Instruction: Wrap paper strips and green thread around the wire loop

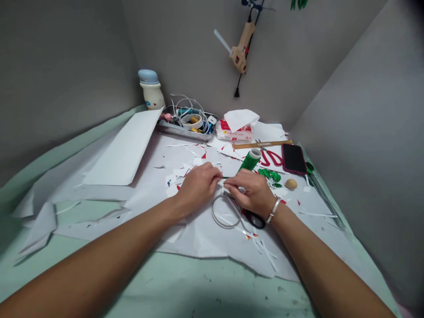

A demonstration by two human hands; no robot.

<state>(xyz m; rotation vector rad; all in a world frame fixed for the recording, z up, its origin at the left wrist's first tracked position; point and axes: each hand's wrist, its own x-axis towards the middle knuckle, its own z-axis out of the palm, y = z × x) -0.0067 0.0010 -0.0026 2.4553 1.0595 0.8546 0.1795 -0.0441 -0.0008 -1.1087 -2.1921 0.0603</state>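
Observation:
A short, thin dark green strand (226,177) runs between my two hands. The fingertips of my left hand (199,183) pinch its left end. My right hand (252,189), with a silver bangle (273,210) at the wrist, has its thumb and forefinger closed at the other end. Whether the strand is thread or wire I cannot tell. Just behind the right hand stands a tilted spool of green thread (249,161), its lower part hidden. Below the hands lie a round metal hoop (214,215) and scissors with a black handle (256,219), partly covered by the right hand.
Red-handled scissors (276,158), a wooden ruler (245,145), a phone (294,159), green leaf-like pieces (270,174) and a round tan object (291,183) lie right. Behind are a tissue pack (234,132), metal tray (185,132) and bottle (153,95). A glue gun (241,53) hangs above.

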